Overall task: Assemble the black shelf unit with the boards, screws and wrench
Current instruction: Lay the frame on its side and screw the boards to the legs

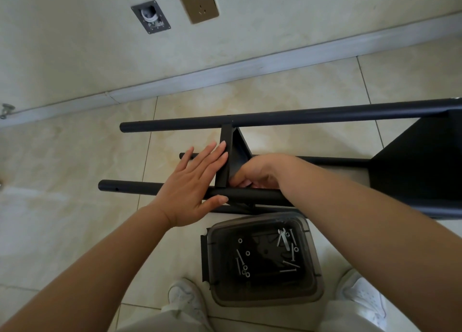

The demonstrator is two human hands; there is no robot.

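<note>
The black shelf unit lies on its side on the tiled floor, its round poles running left to right near the wall. The left hand lies flat with straight fingers pressed against a small black board that stands between the poles, the thumb resting on the near pole. The right hand reaches in just right of that board with its fingers curled under; whether its grip holds anything cannot be told. Just in front of the poles, between two white shoes, a dark plastic tub holds loose screws, washers and a small wrench.
</note>
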